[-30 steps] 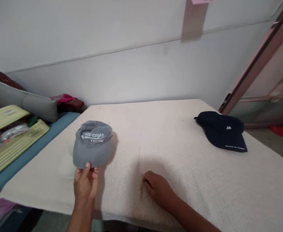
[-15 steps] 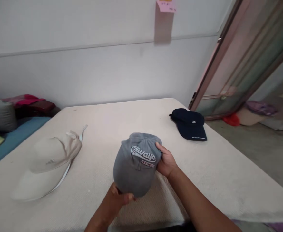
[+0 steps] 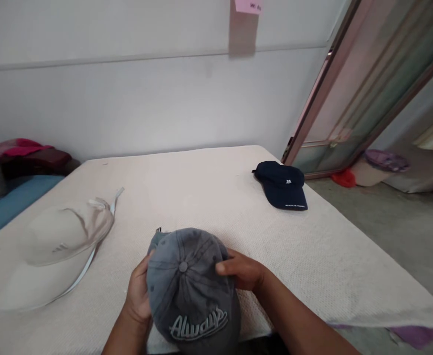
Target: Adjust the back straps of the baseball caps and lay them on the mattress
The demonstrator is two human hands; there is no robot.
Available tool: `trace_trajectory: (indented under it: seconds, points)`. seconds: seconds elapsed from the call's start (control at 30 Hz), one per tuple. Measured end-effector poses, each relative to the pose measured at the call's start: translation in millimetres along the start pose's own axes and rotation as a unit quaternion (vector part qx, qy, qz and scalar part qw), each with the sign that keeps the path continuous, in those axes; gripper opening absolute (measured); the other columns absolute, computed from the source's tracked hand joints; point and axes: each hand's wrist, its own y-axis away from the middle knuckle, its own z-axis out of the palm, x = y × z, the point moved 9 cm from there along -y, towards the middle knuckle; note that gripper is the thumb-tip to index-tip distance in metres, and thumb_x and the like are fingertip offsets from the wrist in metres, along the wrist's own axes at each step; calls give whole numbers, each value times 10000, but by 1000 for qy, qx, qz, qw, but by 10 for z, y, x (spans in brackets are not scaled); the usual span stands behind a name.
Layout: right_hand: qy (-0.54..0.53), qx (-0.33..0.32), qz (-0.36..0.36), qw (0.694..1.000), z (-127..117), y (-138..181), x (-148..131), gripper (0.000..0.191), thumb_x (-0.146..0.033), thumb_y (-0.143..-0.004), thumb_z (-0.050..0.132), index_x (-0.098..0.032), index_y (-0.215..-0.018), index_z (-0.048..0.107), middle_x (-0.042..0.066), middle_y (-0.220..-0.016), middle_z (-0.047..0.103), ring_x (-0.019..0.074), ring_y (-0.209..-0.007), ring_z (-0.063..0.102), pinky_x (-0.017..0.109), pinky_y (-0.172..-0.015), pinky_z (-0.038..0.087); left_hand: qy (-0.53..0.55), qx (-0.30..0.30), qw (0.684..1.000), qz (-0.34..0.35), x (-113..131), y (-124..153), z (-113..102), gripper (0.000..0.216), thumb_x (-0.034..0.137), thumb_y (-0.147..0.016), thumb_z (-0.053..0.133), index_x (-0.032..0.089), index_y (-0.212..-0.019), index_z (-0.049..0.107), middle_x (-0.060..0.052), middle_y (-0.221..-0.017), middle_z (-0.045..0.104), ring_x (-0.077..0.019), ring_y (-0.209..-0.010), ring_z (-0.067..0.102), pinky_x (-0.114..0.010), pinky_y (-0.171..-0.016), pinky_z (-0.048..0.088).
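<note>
A grey baseball cap (image 3: 187,291) with "Always" stitched on its front is held between my two hands near the table's front edge. Its crown button faces up and its lettering lies toward me. My left hand (image 3: 140,291) grips the cap's left side, fingers partly hidden by the fabric. On the opposite side, my right hand (image 3: 242,269) has its thumb over the crown and its other fingers behind. To the left rests a cream sun hat (image 3: 54,241) with a wide brim and a pale strap. A navy cap (image 3: 281,183) sits at the far right.
The hats are on a surface with a cream textured cover (image 3: 187,187), against a white wall (image 3: 146,108). A pink note (image 3: 248,5) hangs on the wall. Right of it are a sliding door (image 3: 349,98) and a bin (image 3: 382,165); a blue mat (image 3: 20,202) lies left.
Both hands have brought the grey cap closer and turned it, so its crown top now shows and the lettering sits lower. The view has shifted slightly right.
</note>
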Motion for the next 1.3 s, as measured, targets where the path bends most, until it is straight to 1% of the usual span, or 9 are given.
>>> trace_trajectory:
  seconds: [0.13, 0.3, 0.4, 0.57, 0.73, 0.83, 0.97, 1.1, 1.3]
  points:
    - [-60, 63, -65, 994, -130, -25, -229, 509, -541, -723, 649, -160, -1061, 627, 109, -1045, 642, 215, -961, 596, 363, -874, 442, -9, 21, 999, 30, 54, 58, -59, 258, 290, -459, 786, 226, -664, 641, -58, -640, 661, -353, -865, 651, -431, -661, 539]
    - [-38, 94, -95, 990, -226, -33, -386, 355, -355, -712, 684, -175, -1013, 628, 63, -926, 642, 174, -810, 588, 298, -756, 456, -36, -51, 998, -8, -18, 129, 165, 265, 356, -589, 763, 195, -778, 673, -90, -686, 677, -334, -813, 666, -424, -660, 537]
    - [-36, 87, -116, 989, -235, 6, -453, 329, -239, -687, 676, -181, -1005, 617, 34, -869, 629, 149, -748, 576, 276, -709, 451, -44, -67, 997, 20, 57, 113, 241, 234, 261, -640, 745, 174, -848, 683, -93, -736, 696, -298, -772, 676, -387, -671, 532]
    - [-25, 109, -139, 984, -302, 73, -503, 265, -153, -654, 628, -177, -918, 631, 13, -794, 610, 135, -711, 563, 281, -711, 449, -69, -42, 994, 69, 163, -37, 219, 248, 153, -620, 720, 155, -866, 688, -78, -719, 700, -234, -635, 665, -330, -608, 520]
    - [8, 73, -81, 994, -255, -4, -362, 241, -85, -614, 586, -141, -838, 655, 33, -780, 629, 124, -673, 556, 257, -658, 438, -24, 44, 991, 123, 254, -218, 62, 315, -14, -463, 572, 160, -718, 635, 13, -551, 618, -129, -449, 560, -232, -476, 457]
    - [7, 71, -73, 995, -270, -26, -354, 251, -107, -613, 602, -145, -854, 660, 27, -762, 629, 125, -657, 546, 262, -659, 435, -1, 64, 988, 142, 293, -235, 36, 233, 12, -472, 566, 164, -648, 588, 30, -550, 589, -110, -485, 552, -214, -505, 461]
    - [-14, 98, -80, 992, -328, -44, -387, 189, -274, -701, 652, -147, -841, 656, 17, -735, 616, 120, -643, 540, 239, -628, 426, 3, -10, 990, 142, 303, -174, 241, 91, 181, -581, 620, 145, -662, 601, -9, -594, 587, -150, -570, 562, -262, -559, 477]
    - [-7, 110, -54, 992, -345, -99, -354, 374, -497, -809, 556, -143, -882, 652, 48, -802, 642, 142, -717, 573, 280, -727, 448, -18, -49, 989, 139, 291, -118, 414, 173, 303, -688, 661, 144, -655, 603, -4, -573, 554, -125, -532, 507, -238, -523, 436]
    - [42, 107, -90, 989, -381, -112, -515, 304, -289, -749, 664, -157, -1019, 619, 40, -866, 645, 124, -712, 580, 246, -665, 442, -116, -64, 980, 149, 250, -147, 472, 180, 278, -707, 713, 143, -812, 657, 0, -597, 584, -92, -512, 490, -175, -477, 373]
